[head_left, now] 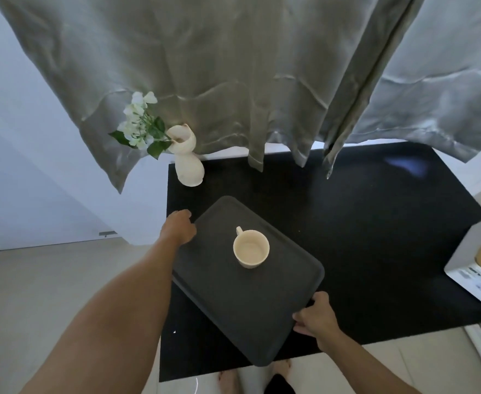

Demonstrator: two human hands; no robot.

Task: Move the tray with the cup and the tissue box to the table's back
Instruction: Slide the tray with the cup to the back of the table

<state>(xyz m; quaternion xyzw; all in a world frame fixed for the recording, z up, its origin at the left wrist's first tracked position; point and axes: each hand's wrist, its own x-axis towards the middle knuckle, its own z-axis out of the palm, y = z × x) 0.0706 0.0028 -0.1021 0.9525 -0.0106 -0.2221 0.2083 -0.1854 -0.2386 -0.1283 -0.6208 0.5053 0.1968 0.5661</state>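
Observation:
A dark grey tray (227,302) lies turned at an angle over the front left part of the black table (361,228), its near corner jutting past the table's front edge. An empty cream cup (251,248) stands on the tray, handle pointing away from me. My left hand (178,227) grips the tray's far left edge. My right hand (316,314) grips its near right edge. The tissue box (478,265), white with a tan top, rests at the table's right edge, partly cut off by the frame.
A white vase (188,157) with white flowers stands at the table's back left corner. Grey curtains (233,81) hang down over the table's back edge. My bare feet (230,379) show on the pale floor below the tray.

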